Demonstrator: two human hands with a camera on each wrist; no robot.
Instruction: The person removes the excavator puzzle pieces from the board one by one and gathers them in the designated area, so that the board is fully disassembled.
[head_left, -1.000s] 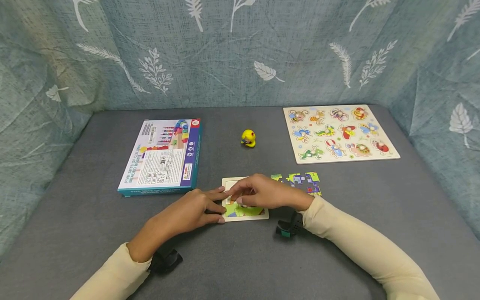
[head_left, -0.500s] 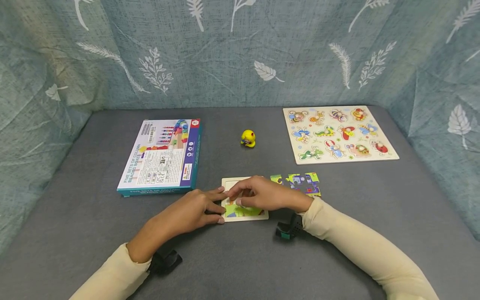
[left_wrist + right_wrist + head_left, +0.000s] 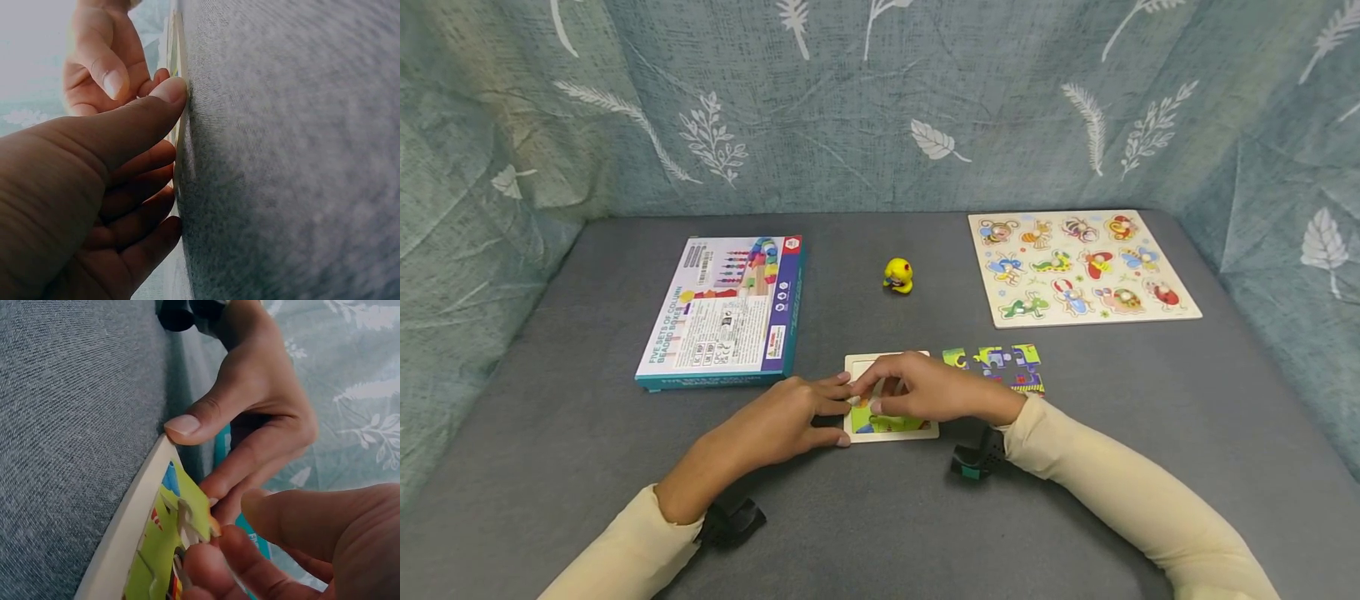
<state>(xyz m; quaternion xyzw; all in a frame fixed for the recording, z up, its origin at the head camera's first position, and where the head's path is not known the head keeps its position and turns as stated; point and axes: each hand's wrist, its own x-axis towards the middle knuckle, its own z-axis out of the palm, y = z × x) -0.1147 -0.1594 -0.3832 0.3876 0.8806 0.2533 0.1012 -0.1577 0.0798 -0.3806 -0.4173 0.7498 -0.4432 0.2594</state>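
A small wooden puzzle tray (image 3: 892, 438) lies on the table between both hands, partly filled with lime-green pieces. My left hand (image 3: 790, 417) rests its fingertips along the tray's left edge, the thumb at the near left corner. From the right, my right hand (image 3: 928, 387) reaches over the tray and covers much of its inside. In the right wrist view a green puzzle piece (image 3: 195, 506) with a blue corner sits tilted, one edge raised above its neighbours. Right fingertips touch its raised edge, while the right thumb (image 3: 275, 515) stands apart from it.
Several loose puzzle pieces (image 3: 992, 358) lie right of the tray. A beaded-toy box (image 3: 722, 317) is at the left, a yellow duck toy (image 3: 898, 275) behind the tray, and a wooden insect peg puzzle (image 3: 1086, 271) at the back right. A patterned curtain (image 3: 880, 108) hangs behind the table.
The green piece at the tray's near left has shifted slightly into line with the tray's edge. The right fingertips have moved a little to the left; the left hand stays nearly still.
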